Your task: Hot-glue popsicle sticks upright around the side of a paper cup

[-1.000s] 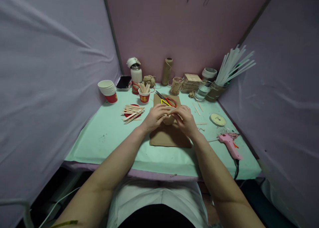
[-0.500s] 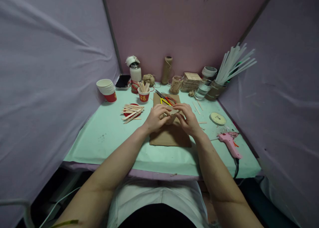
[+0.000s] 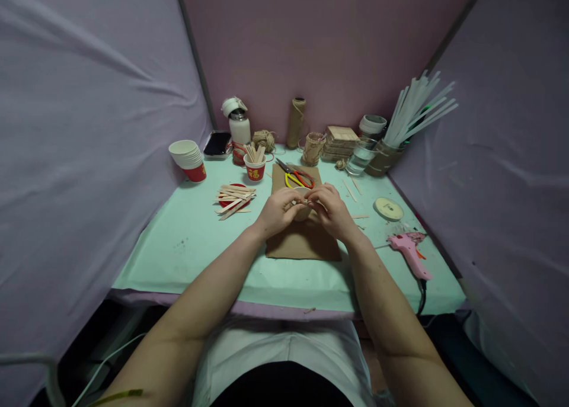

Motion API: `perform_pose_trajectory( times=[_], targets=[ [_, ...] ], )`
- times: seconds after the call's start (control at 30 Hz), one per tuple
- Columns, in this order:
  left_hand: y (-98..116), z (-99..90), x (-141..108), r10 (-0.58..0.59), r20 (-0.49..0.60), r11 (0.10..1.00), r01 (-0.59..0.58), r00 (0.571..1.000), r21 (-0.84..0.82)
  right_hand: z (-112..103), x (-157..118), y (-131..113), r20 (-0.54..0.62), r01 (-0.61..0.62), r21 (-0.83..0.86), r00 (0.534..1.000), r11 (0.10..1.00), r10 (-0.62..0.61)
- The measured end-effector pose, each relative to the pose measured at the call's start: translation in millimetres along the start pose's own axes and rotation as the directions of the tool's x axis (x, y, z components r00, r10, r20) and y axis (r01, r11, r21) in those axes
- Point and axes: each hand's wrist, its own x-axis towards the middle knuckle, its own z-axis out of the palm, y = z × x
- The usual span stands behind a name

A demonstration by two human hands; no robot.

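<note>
A small cup with a pale rim stands over a brown cardboard sheet, partly hidden by my fingers. At its left side, my left hand is closed, thumb and fingers gripping the rim. My right hand pinches the near right part of the same rim, its fingertips almost meeting those of the left. Whether something small is between the fingertips I cannot tell. Just beyond the cup lie scissors or pliers with yellow handles and a red-handled tool.
Wooden sticks lie on a red lid at left, near a red cup of sticks and stacked paper cups. To the right are a pink glue gun, a ribbon spool, a glass of water and white glue sticks.
My right hand has moved slightly left and its fingers have closed in toward my left fingertips at the cup's near rim. My left hand stays at the cup's left side.
</note>
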Motion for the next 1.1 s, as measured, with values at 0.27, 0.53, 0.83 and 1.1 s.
perform_pose_trajectory(
  times=[0.27, 0.53, 0.83, 1.1],
  targets=[
    [0.2, 0.6, -1.1, 0.056, -0.023, 0.998, -0.056, 0.998, -0.005, 0.1, -0.6, 2.7, 0.014, 0.009, -0.006, 1.0, 1.0, -0.009],
    [-2.2, 1.4, -1.4, 0.089, -0.019, 0.996, -0.089, 0.996, -0.011, -2.2, 1.2, -1.1, 0.007, 0.036, -0.056, 0.999, 0.998, -0.036],
    [-3.9, 0.5, -1.6, 0.094, -0.008, 0.996, -0.093, 0.996, 0.003, -3.4, 2.8, -2.7, 0.016, 0.051, -0.086, 0.999, 0.995, -0.05],
    [-3.6, 0.1, -1.5, 0.091, -0.003, 0.996, -0.091, 0.996, 0.011, -5.1, 2.8, -3.6, 0.04, 0.039, -0.118, 0.999, 0.992, -0.035]
  ],
)
